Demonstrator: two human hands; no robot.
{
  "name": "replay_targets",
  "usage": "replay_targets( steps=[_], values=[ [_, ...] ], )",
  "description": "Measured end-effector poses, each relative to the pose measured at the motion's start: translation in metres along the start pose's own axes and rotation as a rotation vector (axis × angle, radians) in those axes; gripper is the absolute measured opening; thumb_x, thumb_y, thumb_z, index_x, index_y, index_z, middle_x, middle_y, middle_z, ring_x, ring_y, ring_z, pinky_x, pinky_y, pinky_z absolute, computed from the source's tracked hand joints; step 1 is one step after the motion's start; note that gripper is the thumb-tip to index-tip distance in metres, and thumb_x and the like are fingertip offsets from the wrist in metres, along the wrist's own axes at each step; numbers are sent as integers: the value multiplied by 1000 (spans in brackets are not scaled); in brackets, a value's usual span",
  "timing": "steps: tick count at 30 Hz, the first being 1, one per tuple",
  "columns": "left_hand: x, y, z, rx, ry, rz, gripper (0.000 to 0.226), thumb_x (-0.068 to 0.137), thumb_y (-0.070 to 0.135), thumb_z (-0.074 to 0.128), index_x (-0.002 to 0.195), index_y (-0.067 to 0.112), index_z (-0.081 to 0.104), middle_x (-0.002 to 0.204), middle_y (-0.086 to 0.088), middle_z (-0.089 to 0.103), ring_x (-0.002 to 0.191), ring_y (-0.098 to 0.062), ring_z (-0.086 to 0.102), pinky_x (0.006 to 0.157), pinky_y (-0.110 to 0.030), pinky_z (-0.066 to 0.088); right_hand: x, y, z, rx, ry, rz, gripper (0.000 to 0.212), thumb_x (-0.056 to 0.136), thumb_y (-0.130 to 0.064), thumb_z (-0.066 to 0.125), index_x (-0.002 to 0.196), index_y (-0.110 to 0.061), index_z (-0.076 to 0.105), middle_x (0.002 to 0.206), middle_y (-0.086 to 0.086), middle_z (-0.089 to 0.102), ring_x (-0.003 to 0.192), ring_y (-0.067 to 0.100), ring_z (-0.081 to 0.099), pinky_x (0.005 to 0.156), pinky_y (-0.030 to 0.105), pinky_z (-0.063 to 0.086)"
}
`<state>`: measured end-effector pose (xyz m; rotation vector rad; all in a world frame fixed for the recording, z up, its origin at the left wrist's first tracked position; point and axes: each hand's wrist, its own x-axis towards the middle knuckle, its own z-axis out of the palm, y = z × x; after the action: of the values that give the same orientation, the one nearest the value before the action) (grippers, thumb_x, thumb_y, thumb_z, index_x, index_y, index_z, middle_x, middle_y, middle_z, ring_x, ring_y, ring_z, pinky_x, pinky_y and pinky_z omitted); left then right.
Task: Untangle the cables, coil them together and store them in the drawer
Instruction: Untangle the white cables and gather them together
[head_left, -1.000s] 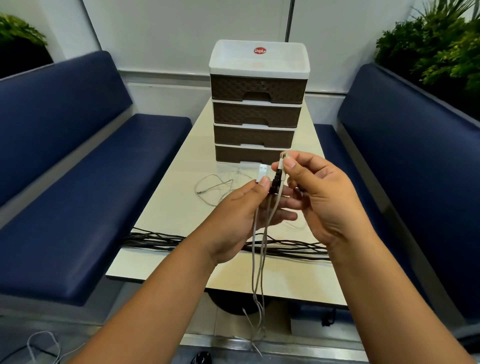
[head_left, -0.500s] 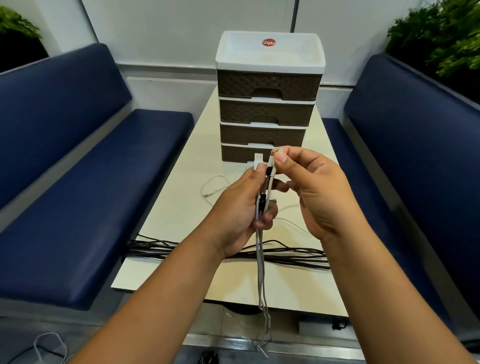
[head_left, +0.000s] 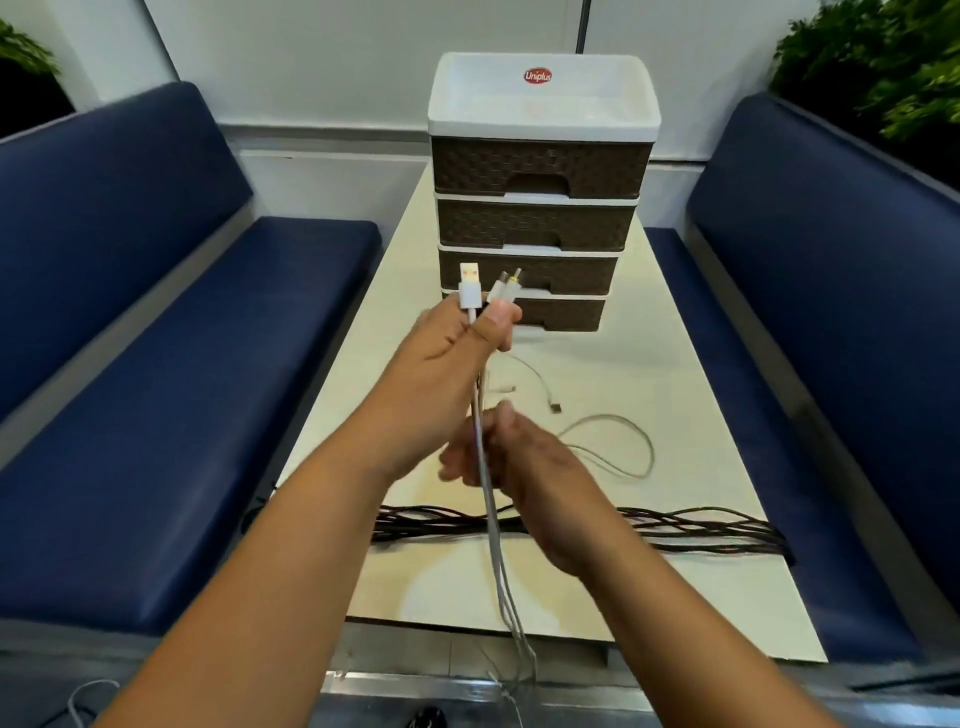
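Note:
My left hand (head_left: 447, 353) pinches the plug ends of several white and grey cables (head_left: 491, 525), with a white USB plug (head_left: 469, 288) and two round plugs (head_left: 506, 288) sticking up above my fingers. The cables hang straight down past the table's front edge. My right hand (head_left: 514, 467) is lower, fingers closed loosely around the hanging strands. A brown drawer unit (head_left: 540, 208) with a white top tray stands behind, all its drawers shut. A long black cable bundle (head_left: 701, 535) lies across the table near the front.
Two loose white cables (head_left: 618, 441) lie on the cream table (head_left: 701, 597) right of my hands. Blue padded benches (head_left: 182, 389) flank the table on both sides. Green plants (head_left: 883, 62) stand behind the right bench. Another white cable (head_left: 78, 701) lies on the floor at the lower left.
My right hand let go of the plug ends and slid down the hanging cables. My left hand now holds the plugs alone, raised slightly. The view shifted left.

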<state>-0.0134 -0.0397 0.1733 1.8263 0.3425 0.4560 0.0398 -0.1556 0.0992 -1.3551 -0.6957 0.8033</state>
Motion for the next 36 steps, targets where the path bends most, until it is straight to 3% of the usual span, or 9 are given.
replay_targets(
  steps=[3, 5, 9, 12, 17, 20, 23, 28, 36],
  values=[
    [8, -5, -11, -151, 11, -10, 30, 99, 45, 39, 85, 25, 56, 97, 7, 71, 104, -12, 63, 92, -29, 45, -4, 21, 12, -85, -146, 19, 33, 98, -39, 40, 86, -16, 60, 70, 0, 64, 81, 22, 65, 80, 24, 49],
    [11, -8, -15, -504, -18, -80, 30, 102, 41, 37, 87, 19, 52, 71, 1, 59, 72, -19, 63, 72, -29, 53, 0, 30, 11, -137, -215, 67, 29, 103, -33, 39, 87, -15, 57, 68, 0, 60, 82, 29, 63, 82, 28, 48],
    [19, -25, -25, -809, 49, -187, 30, 103, 42, 36, 84, 22, 47, 59, 7, 26, 49, -6, 17, 44, -18, 15, 12, 44, -9, -382, -337, 150, 36, 99, -47, 47, 95, -18, 67, 91, 4, 70, 98, 23, 66, 97, 40, 49],
    [26, -39, -36, -840, 127, -255, 33, 103, 42, 37, 78, 23, 46, 57, 9, 23, 45, -3, 16, 39, -16, 12, 30, 42, -24, -355, -154, 152, 41, 81, -63, 56, 93, -26, 70, 96, 1, 72, 95, 18, 67, 91, 38, 51],
    [35, -54, -47, -837, 164, -345, 33, 101, 42, 44, 72, 25, 43, 55, 10, 21, 42, -2, 16, 37, -16, 11, 86, 46, -36, -608, 491, 153, 33, 93, -46, 57, 104, -17, 66, 106, 0, 67, 99, 18, 61, 89, 36, 50],
    [42, -59, -49, -842, 146, -381, 33, 101, 39, 45, 71, 25, 40, 55, 10, 20, 41, -2, 16, 37, -15, 10, 110, 49, -32, -564, 416, 402, 49, 94, -48, 56, 125, -10, 58, 128, 6, 59, 117, 25, 55, 90, 32, 43],
    [49, -64, -51, -873, 140, -436, 34, 101, 37, 45, 70, 24, 41, 54, 10, 21, 41, -2, 16, 39, -16, 9, 122, 46, -27, -455, 303, 479, 41, 98, -39, 53, 115, -2, 62, 97, 7, 68, 82, 18, 62, 69, 27, 44],
    [59, -73, -56, -881, 173, -567, 32, 99, 41, 51, 74, 20, 46, 52, 10, 23, 39, -3, 18, 35, -15, 13, 127, -5, -21, -125, 459, 252, 28, 103, -15, 41, 97, -10, 68, 65, 4, 44, 54, 14, 39, 54, 26, 39],
    [66, -67, -44, -898, -1, -583, 56, 83, 60, 60, 107, 10, 64, 55, 7, 21, 42, -5, 15, 38, -14, 16, 66, -25, 6, -357, 194, -95, 18, 99, -19, 53, 98, -19, 72, 57, -10, 49, 56, 6, 45, 57, 23, 40]
  ],
)
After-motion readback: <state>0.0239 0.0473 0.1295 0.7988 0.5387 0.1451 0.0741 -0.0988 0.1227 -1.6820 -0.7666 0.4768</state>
